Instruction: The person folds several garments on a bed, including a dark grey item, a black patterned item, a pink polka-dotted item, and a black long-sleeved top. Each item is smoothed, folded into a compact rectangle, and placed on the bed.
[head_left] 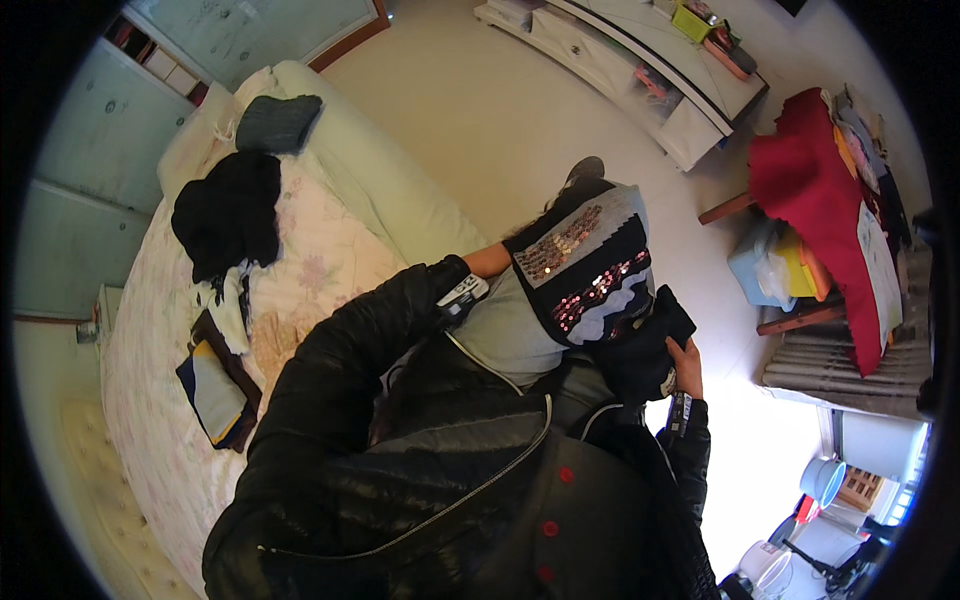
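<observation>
Some clothes [213, 390] lie folded on the left bed [325, 225], the sequined sweater [588, 258] seemingly unfolded, right hand [687, 368] gripping dark cloth [635, 358], left hand [490, 261] grip hidden.

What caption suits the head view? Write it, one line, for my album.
Sequinned garment near centre, the right hand's fingers holding black fabric, more clothes on the bed at left.

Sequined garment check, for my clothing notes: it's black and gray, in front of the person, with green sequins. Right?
The sequin color is wrong: in the head view, the sequined garment has coppery and pinkish-red sequins, not green. The rest stands.
</observation>
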